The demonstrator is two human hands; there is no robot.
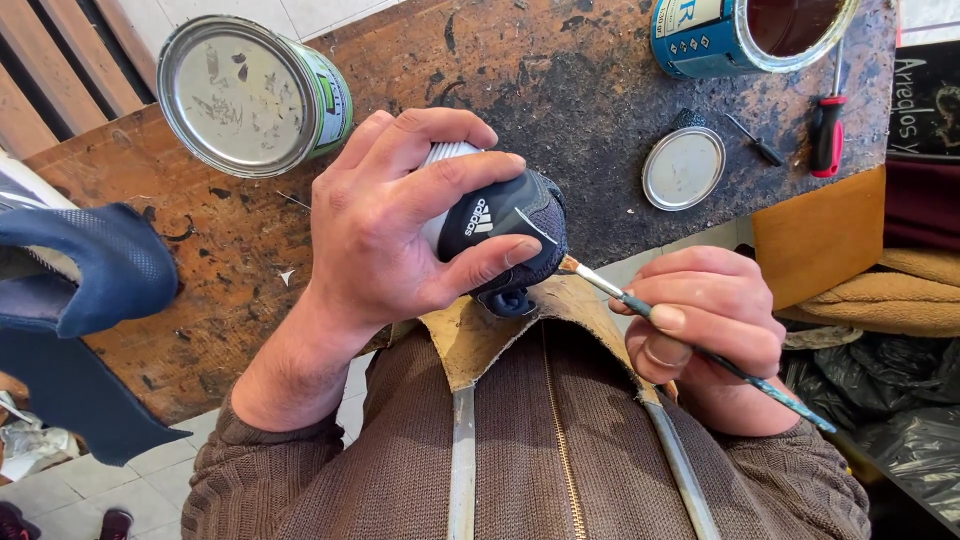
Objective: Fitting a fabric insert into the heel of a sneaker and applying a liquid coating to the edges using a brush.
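While left hand (400,220) grips knit shoe (510,225), right hand (700,320) holds thin brush (690,345).

A round metal tin (250,95) with a green and white label lies on its side at the desk's (600,90) far left. An open blue-labelled tin (740,35) stands at the far right, and a dark sign with pale lettering (925,100) hangs beyond the desk's right edge.
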